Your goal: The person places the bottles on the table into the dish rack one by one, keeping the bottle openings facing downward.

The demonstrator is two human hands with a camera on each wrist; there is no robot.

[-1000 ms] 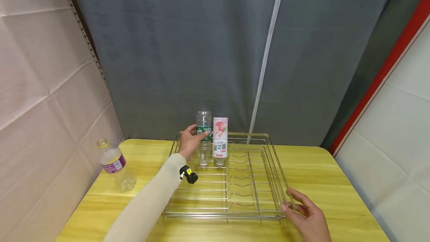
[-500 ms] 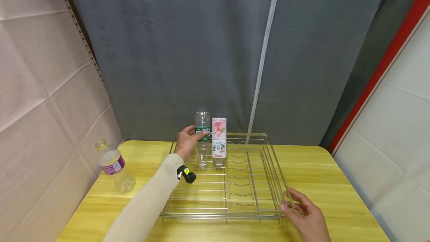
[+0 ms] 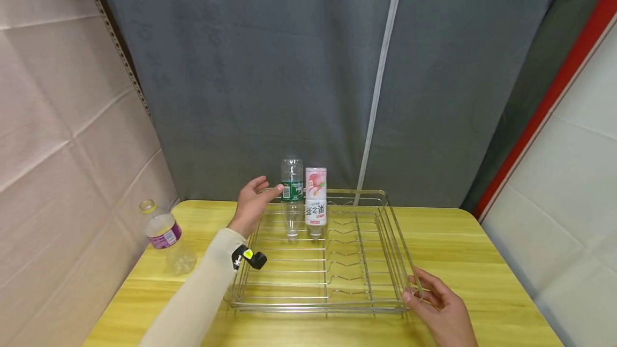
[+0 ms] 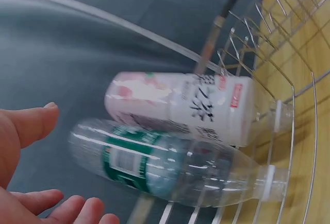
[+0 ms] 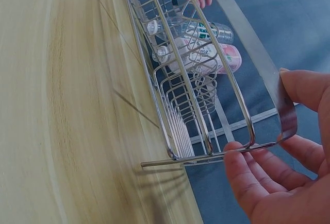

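Now the left hand (image 3: 253, 201) hovers open beside the clear bottle (image 3: 292, 197); right hand (image 3: 441, 309) grips the rack (image 3: 385, 261) corner.
Withdraw gently so neither it nor the white bottle (image 3: 315, 200) beside tips; keep steadying the rack.

Three bottles (image 3: 292, 197), one wire rack (image 3: 366, 250), two hands (image 3: 250, 205).

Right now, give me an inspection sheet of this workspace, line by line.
Surface: yellow wooden table, bare at right.
Job's things: wire dish rack on the table; clear green-label bottle and pink-and-white tea bottle stand cap-down in its far left corner.
Clutter: purple-label bottle outside the rack, at left.
Hands: left hand open beside the clear bottle; right hand grips the rack's near right corner.
Cables: nothing seen.
Surroundings: grey curtain, padded beige wall.
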